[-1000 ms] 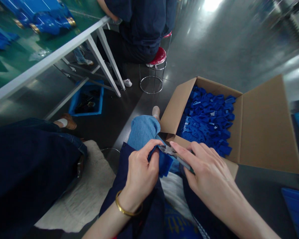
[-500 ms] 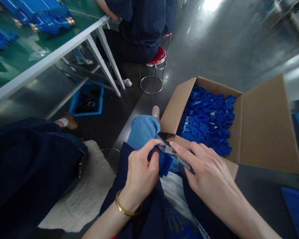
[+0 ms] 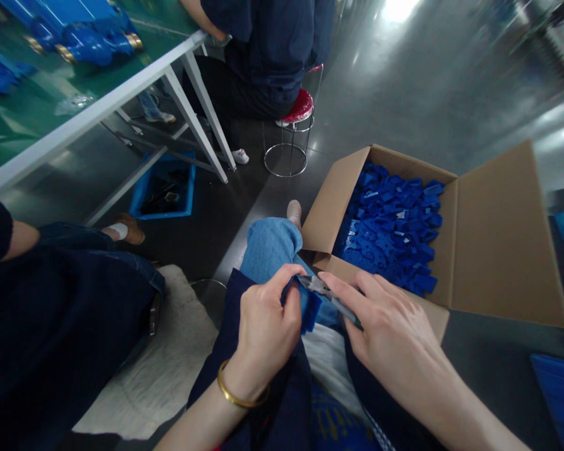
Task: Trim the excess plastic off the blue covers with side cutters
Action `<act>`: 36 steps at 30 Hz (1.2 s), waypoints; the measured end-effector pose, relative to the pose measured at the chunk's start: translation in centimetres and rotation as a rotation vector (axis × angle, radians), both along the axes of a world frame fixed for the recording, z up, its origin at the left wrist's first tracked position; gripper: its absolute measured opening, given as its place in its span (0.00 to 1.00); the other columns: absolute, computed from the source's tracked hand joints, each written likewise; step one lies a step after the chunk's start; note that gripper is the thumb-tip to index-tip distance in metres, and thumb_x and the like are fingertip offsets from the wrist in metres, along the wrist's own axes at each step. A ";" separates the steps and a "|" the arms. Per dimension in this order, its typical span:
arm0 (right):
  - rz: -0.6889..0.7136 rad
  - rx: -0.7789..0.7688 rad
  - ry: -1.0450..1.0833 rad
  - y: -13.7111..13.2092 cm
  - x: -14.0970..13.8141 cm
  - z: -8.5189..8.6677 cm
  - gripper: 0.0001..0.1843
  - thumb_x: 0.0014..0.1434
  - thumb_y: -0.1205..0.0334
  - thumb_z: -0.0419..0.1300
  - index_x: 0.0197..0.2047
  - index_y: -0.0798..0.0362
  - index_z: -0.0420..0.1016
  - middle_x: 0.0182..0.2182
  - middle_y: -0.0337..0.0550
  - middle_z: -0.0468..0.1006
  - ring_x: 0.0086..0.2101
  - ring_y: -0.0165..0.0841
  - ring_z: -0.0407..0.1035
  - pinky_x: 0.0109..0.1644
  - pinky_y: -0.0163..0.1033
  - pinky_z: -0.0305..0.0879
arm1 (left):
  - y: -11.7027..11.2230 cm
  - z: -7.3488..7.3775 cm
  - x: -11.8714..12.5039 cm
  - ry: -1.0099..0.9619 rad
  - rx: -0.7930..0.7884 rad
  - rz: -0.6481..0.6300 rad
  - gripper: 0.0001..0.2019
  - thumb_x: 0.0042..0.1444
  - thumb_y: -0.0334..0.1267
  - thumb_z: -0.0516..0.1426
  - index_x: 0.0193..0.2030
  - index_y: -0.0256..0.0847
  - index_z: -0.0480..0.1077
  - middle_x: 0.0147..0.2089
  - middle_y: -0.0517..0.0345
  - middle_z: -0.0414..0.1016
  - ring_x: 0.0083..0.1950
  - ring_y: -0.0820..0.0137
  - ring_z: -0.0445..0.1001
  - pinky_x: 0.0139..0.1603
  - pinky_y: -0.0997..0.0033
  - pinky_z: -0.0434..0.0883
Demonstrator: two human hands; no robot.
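My left hand (image 3: 270, 319) pinches a blue plastic part (image 3: 311, 310) above my lap, and the fingers hide much of it. In my right hand (image 3: 395, 319) is a pair of cutting pliers (image 3: 331, 294) with grey handles. The pliers' jaws touch the part's upper edge, close to my left fingertips; whether they are fully closed I cannot tell. Just beyond my right hand stands an open cardboard box (image 3: 491, 238) with many similar blue parts (image 3: 395, 219) inside.
A green-topped table (image 3: 98, 122) with blue assemblies (image 3: 94, 41) is at upper left. Below it sits a blue bin (image 3: 190, 188). One person sits on a red stool (image 3: 298, 108); another person (image 3: 66, 326) is close on my left. A blue crate (image 3: 557, 388) lies at lower right.
The pliers and my right hand have shifted very slightly left at the part's edge. On the left, the neighbouring person's arm has come further into view.
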State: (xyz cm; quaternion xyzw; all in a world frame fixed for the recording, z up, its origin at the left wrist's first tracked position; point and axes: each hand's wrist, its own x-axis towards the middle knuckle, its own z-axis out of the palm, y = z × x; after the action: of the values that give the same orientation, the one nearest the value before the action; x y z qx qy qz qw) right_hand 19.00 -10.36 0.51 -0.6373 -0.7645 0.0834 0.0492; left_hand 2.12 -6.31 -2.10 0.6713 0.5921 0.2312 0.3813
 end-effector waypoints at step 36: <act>-0.040 -0.435 0.587 1.5 2.6 0.1 0.21 0.64 0.68 0.56 0.56 0.43 0.80 0.40 0.43 0.84 0.43 0.40 0.76 0.50 0.44 0.71 | 0.6 -0.2 -0.7 -0.103 -0.155 -0.154 0.14 0.64 0.32 0.50 0.44 0.45 0.78 0.32 0.64 0.80 0.29 0.71 0.74 0.34 0.72 0.64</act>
State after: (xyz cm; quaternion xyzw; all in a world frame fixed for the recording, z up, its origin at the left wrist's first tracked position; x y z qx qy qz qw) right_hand 21.58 -8.83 0.65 -0.5967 -0.6695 0.4225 0.1316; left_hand 1.41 -5.70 -2.33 0.6704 0.5346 0.1889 0.4786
